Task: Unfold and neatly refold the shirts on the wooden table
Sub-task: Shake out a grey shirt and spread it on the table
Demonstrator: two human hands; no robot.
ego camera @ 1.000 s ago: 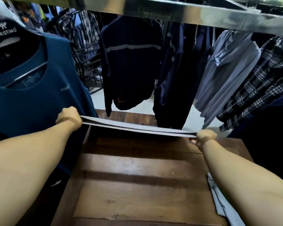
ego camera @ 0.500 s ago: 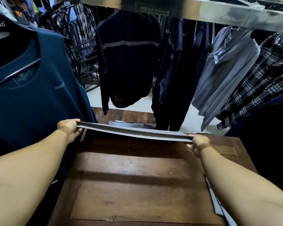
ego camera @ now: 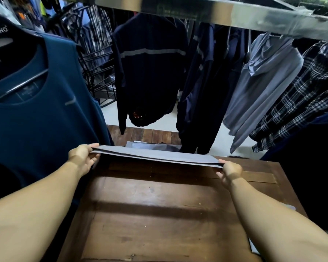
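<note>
While held above the worktop [ego camera: 159,214], the folded grey shirt [ego camera: 155,156] is pinched at its ends by left grip [ego camera: 82,159] and right grip [ego camera: 230,172].

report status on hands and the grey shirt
Gripping ends of grey shirt: left hand, right hand. Shirt stretched flat above wooden table. Pale garment just beyond.

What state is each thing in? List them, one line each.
grey shirt: folded flat, held taut above the table
left hand: grips the shirt's left end
right hand: pinches its right end
wooden table: below the lifted shirt
teal shirt: on a hanger
far garment: lying at the table's far edge
</note>
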